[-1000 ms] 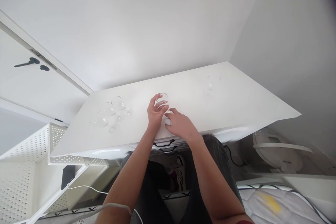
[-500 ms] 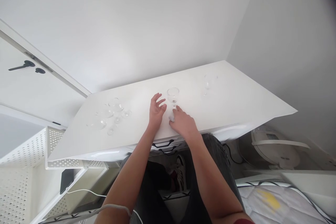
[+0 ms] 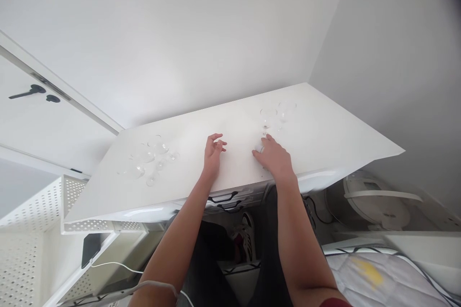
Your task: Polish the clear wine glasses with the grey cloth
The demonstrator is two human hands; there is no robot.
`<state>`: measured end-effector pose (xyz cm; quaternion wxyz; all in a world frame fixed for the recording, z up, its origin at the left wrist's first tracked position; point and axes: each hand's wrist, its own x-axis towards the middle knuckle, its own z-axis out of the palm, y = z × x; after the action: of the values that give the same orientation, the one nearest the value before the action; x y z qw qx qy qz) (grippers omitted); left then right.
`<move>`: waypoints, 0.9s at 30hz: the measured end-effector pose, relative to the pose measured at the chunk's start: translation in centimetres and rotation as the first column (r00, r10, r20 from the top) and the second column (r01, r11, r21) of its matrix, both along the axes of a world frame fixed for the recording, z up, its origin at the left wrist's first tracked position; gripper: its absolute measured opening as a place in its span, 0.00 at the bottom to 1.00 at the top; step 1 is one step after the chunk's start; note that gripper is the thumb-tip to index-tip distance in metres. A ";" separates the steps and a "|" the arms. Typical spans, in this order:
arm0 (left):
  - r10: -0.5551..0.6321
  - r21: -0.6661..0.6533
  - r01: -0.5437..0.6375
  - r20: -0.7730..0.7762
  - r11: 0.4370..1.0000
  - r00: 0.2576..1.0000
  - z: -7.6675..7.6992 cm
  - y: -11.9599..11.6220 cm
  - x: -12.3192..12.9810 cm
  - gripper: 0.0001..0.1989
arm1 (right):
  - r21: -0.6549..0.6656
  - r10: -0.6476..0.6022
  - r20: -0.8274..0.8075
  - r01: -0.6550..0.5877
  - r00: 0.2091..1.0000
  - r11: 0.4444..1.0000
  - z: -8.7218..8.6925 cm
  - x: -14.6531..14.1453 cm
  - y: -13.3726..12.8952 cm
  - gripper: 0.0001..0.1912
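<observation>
At the right hand [image 3: 274, 156], clear round-bowled glass [image 3: 268, 118]

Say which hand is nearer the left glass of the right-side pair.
Right. The right hand is at the lower end of the stemmed glass; the left hand is well to its left.

The cabinet top [image 3: 194, 129] looks smooth, white and softly matt; its front face [image 3: 317, 180] shines glossily. Clear, smooth, glossy glass forms the left glasses [image 3: 147, 154], toward the left edge, and the right glasses [image 3: 268, 118], near the far right corner.
</observation>
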<state>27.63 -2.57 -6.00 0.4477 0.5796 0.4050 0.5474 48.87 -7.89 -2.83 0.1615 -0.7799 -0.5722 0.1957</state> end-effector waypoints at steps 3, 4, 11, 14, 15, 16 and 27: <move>0.000 -0.013 0.000 0.008 1.000 1.000 -0.1 0.0 0.0 0.16 | -0.003 -0.014 -0.001 0.014 1.000 1.000 -0.1 0.1 0.3 0.35; -0.001 -0.016 0.001 0.011 1.000 1.000 -0.1 0.0 0.0 0.16 | -0.007 -0.018 -0.001 0.018 1.000 1.000 -0.1 0.2 0.3 0.36; -0.007 -0.013 0.008 0.023 1.000 1.000 0.0 -0.1 -0.1 0.15 | -0.010 -0.026 0.003 0.026 1.000 1.000 0.0 0.5 0.4 0.37; -0.010 -0.005 0.010 0.022 1.000 1.000 0.1 -0.1 -0.1 0.15 | -0.006 -0.021 0.006 0.021 1.000 1.000 0.0 0.6 0.4 0.37; -0.010 -0.008 0.010 0.021 1.000 1.000 0.1 -0.1 -0.1 0.15 | -0.004 -0.023 0.008 0.023 1.000 1.000 -0.1 0.6 0.4 0.37; -0.011 -0.013 0.011 0.018 1.000 1.000 0.1 -0.1 -0.1 0.15 | -0.002 -0.026 0.009 0.026 1.000 1.000 -0.1 0.6 0.4 0.37; 0.024 -0.033 -0.023 0.020 0.999 1.000 0.6 -0.3 -0.1 0.12 | 0.079 -0.040 -0.079 0.046 0.996 0.996 0.2 0.6 -0.1 0.34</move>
<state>27.49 -2.91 -5.38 0.4547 0.5619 0.4159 0.5518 49.49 -7.98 -2.61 0.2192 -0.7768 -0.5559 0.1990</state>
